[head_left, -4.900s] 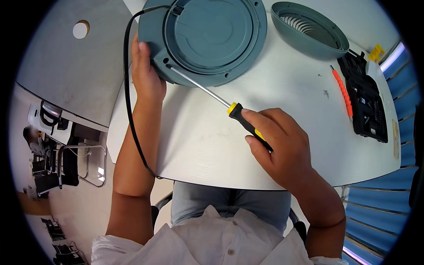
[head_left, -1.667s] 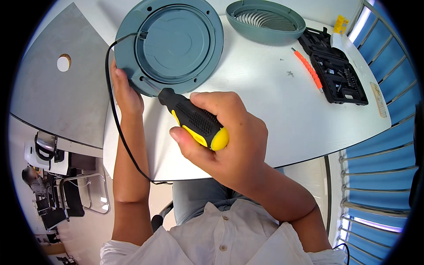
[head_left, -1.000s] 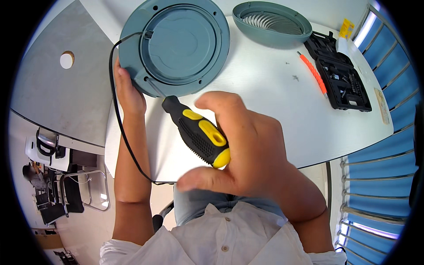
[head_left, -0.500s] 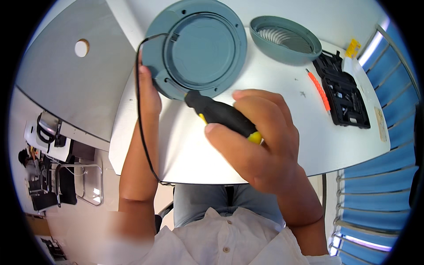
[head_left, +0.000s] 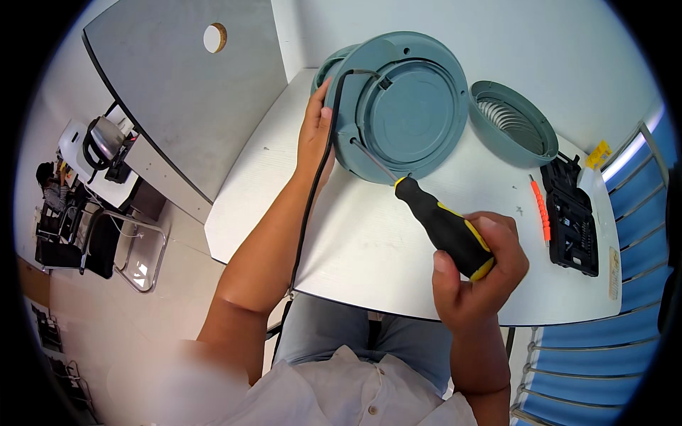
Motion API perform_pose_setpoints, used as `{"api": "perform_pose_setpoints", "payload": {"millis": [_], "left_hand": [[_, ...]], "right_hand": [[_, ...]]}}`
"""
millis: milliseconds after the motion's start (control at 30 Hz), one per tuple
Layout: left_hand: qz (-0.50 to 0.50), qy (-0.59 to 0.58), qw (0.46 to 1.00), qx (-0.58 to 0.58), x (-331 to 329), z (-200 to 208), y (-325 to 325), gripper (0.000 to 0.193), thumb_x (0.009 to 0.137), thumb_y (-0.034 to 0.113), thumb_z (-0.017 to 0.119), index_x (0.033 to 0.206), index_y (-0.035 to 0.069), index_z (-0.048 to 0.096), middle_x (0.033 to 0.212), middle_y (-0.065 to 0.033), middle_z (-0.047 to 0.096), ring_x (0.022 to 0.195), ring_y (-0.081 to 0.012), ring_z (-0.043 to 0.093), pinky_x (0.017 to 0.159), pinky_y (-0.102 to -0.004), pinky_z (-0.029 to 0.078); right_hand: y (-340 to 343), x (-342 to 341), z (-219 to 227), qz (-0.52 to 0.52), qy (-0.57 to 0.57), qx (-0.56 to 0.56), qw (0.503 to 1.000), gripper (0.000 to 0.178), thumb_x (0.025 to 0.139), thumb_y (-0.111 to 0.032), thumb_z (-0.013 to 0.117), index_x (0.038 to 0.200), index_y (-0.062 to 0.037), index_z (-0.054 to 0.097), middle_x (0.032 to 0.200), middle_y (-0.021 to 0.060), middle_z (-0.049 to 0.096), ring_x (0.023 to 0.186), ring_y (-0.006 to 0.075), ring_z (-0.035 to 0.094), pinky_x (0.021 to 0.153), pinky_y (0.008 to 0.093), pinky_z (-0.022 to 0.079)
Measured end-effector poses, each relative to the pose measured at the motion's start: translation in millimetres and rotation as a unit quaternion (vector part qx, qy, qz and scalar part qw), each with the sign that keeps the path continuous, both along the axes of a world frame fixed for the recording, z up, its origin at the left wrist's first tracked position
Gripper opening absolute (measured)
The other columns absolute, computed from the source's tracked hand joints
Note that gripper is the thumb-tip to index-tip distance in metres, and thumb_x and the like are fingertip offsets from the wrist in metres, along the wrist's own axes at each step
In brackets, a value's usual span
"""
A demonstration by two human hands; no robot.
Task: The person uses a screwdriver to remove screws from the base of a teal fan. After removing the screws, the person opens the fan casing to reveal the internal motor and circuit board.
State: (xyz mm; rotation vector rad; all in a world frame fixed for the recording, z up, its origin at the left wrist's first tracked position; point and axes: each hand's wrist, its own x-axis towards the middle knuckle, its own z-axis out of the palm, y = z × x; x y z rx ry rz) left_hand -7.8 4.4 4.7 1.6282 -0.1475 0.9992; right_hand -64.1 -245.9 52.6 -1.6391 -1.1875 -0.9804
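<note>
My left hand (head_left: 315,138) grips the left edge of a round grey-green appliance housing (head_left: 415,110), which stands tilted on the table with its flat underside facing me. A black power cord (head_left: 312,186) leaves the underside and hangs down along my left forearm. My right hand (head_left: 483,277) is closed around the rear of the black and yellow handle of a screwdriver (head_left: 442,226). The screwdriver's thin metal shaft reaches up to a screw hole at the housing's lower left. Its very tip is hidden in the hole, and any screw there cannot be seen.
Right of the housing lies a matching grey-green round cover (head_left: 513,126) with a spiral grille. Beyond it are an open black tool case (head_left: 572,220), an orange-handled tool (head_left: 540,209) and a small yellow packet (head_left: 598,154). A grey panel (head_left: 177,85) borders the white table (head_left: 383,263) at left.
My view has shifted, so the table things appear lower and further right. The housing now shows more of its side. My right hand has moved back to the end of the screwdriver's handle.
</note>
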Motion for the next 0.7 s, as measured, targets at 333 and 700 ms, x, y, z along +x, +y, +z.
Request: {"api": "perform_pose_setpoints", "payload": {"millis": [333,700], "left_hand": [[-0.068,-0.042,0.997,-0.019,4,2,-2,0.069,0.094,0.053,0.038,0.138,0.000,0.032,0.136,-0.0104,0.040,0.127,-0.0202,0.035,0.107,-0.0335,0.023],[-0.044,-0.017,0.997,-0.055,3,-3,-2,0.063,0.095,0.049,0.037,0.135,0.001,0.032,0.133,-0.0109,0.042,0.123,-0.0192,0.039,0.104,-0.0321,0.028]], "right_hand": [[-6,-6,-2,-0.054,0.057,-0.015,0.997,0.043,0.076,-0.033,0.069,0.104,-0.0047,0.053,0.078,0.0078,0.052,0.059,0.0242,0.049,0.054,0.0336,0.037],[-5,-4,3,-0.035,0.072,0.027,0.996,0.040,0.072,-0.030,0.070,0.097,-0.0017,0.057,0.071,0.0064,0.053,0.058,0.0222,0.048,0.054,0.0336,0.036]]}}
